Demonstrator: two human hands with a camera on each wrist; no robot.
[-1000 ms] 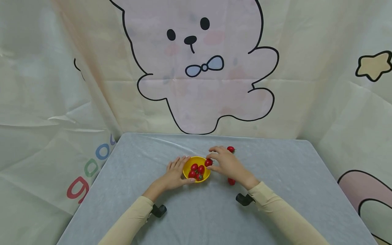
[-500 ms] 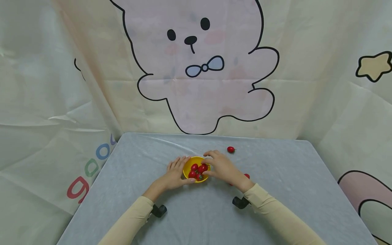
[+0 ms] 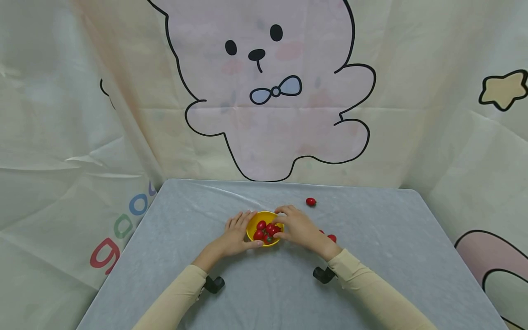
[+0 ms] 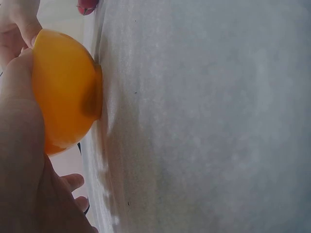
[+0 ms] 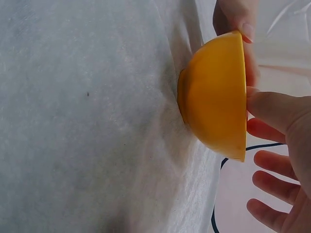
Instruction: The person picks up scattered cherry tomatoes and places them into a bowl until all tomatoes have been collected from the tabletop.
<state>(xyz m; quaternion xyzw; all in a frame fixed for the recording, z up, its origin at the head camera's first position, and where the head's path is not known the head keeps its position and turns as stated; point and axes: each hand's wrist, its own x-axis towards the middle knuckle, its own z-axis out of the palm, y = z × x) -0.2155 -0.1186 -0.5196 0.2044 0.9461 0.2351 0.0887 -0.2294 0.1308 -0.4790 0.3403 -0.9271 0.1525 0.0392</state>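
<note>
A yellow bowl (image 3: 252, 223) stands on the cloth-covered table with several red cherry tomatoes (image 3: 261, 225) inside. My left hand (image 3: 234, 237) holds the bowl from its left side, thumb at the near rim and fingers spread round the far side. Over the right rim, my right hand (image 3: 300, 230) has its thumb and index finger parted at a stemmed cherry tomato (image 3: 276, 230) lying among the others. The right wrist view shows the right thumb (image 5: 272, 107) at the rim of the bowl (image 5: 216, 97), its other fingers loosely bent; the bowl wall hides the tomatoes there.
One loose cherry tomato (image 3: 311, 201) lies on the table (image 3: 363, 220) beyond the right hand. Beside the right wrist are another tomato (image 3: 332, 238) and a partly hidden one (image 3: 321, 231). A curtain (image 3: 392, 137) with a bear drawing hangs behind the table.
My right hand has moved left and down to the bowl, bringing a cherry tomato from above the right rim to among the others. The left hand has stayed on the bowl.
</note>
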